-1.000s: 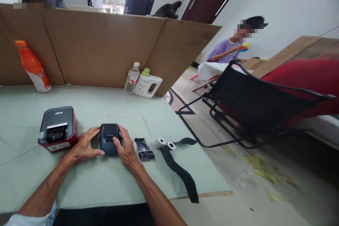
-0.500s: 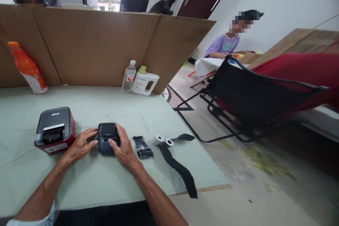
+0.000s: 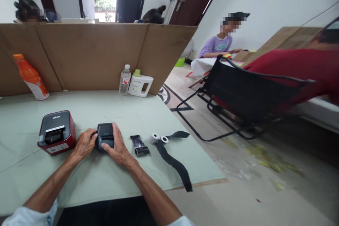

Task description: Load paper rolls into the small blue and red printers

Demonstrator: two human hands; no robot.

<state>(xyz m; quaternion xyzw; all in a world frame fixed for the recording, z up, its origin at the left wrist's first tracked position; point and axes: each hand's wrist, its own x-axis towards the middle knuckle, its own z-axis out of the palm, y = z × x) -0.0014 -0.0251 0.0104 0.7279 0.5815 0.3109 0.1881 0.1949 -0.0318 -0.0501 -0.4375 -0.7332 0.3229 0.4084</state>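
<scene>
Both the left hand (image 3: 85,143) and the right hand (image 3: 118,148) wrap curled fingers around one small black printer (image 3: 105,135), hiding its sides, with one red printer (image 3: 56,131) and two paper rolls (image 3: 156,138) nearby.

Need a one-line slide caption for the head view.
Left hand and right hand clasp a small black printer on the green table, beside a red printer.

red printer (image 3: 57,132); orange bottle (image 3: 31,77); paper rolls (image 3: 156,138)

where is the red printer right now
In the head view, the red printer sits on the left of the table, just beside the left hand, which holds the black printer with the right hand.
</scene>
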